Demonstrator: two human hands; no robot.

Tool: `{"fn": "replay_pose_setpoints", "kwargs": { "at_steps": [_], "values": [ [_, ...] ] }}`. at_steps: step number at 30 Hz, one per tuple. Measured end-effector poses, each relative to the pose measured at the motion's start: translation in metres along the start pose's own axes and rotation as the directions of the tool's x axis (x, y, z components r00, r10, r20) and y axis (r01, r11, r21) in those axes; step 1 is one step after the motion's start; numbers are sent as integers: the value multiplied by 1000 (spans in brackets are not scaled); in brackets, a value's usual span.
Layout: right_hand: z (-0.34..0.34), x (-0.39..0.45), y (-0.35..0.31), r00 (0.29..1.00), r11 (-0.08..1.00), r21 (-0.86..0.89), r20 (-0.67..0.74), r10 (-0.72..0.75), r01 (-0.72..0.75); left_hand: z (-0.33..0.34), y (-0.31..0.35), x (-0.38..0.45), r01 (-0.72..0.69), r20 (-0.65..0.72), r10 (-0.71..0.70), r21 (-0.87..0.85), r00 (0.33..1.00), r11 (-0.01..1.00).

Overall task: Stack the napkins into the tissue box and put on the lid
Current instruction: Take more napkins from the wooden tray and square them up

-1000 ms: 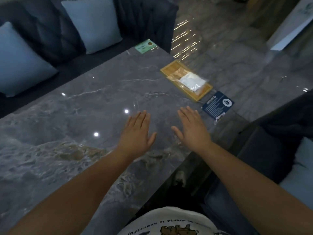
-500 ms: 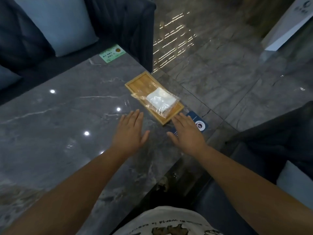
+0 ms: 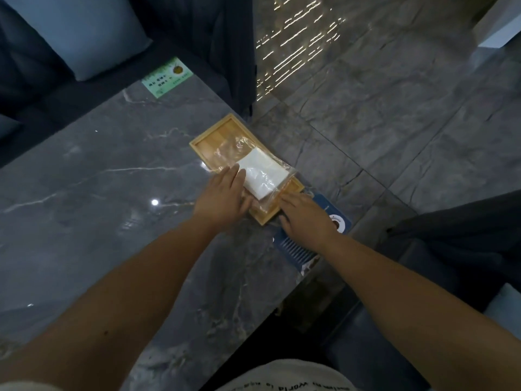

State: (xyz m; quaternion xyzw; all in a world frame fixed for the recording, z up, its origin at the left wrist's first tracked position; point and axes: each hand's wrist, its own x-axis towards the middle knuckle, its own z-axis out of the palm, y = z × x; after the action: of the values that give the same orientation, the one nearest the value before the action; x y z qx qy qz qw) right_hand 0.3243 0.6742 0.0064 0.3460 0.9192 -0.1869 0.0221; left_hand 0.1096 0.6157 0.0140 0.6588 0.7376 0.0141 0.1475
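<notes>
Grey marble table [image 3: 98,193] carries the wooden tissue box [image 3: 214,139] at its far corner, bagged napkins [image 3: 263,173] lying across it. Left hand [image 3: 222,193] rests flat-fingered on the pack; right hand [image 3: 304,215] touches the box's near end, grip unclear. Slippery plastic could slide off the edge.

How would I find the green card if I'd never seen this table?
Start at the grey marble table and look to its far corner, beside the dark sofa with the pale cushion. The green card lies flat there, alone, far from both hands. It is the only light green thing; the other card is dark blue.
</notes>
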Motion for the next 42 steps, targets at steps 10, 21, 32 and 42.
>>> {"fn": "replay_pose_setpoints", "kwargs": {
  "at_steps": [10,21,32,42],
  "values": [
    [4,29,1,1000,998,55,-4,21,-21,13,-24,42,-47,196,30,83,980,995],
    [-4,77,-32,570,94,818,308,762,-568,21,-22,41,-22,171,8,77,985,997],
    [-9,97,-41,414,-373,792,582,700,-484,23,-25,40,-20,143,15,36,990,999],
    [-4,82,-28,432,-272,827,503,749,-491,21,-26,41,-10,166,3,41,986,999]
  ]
}}
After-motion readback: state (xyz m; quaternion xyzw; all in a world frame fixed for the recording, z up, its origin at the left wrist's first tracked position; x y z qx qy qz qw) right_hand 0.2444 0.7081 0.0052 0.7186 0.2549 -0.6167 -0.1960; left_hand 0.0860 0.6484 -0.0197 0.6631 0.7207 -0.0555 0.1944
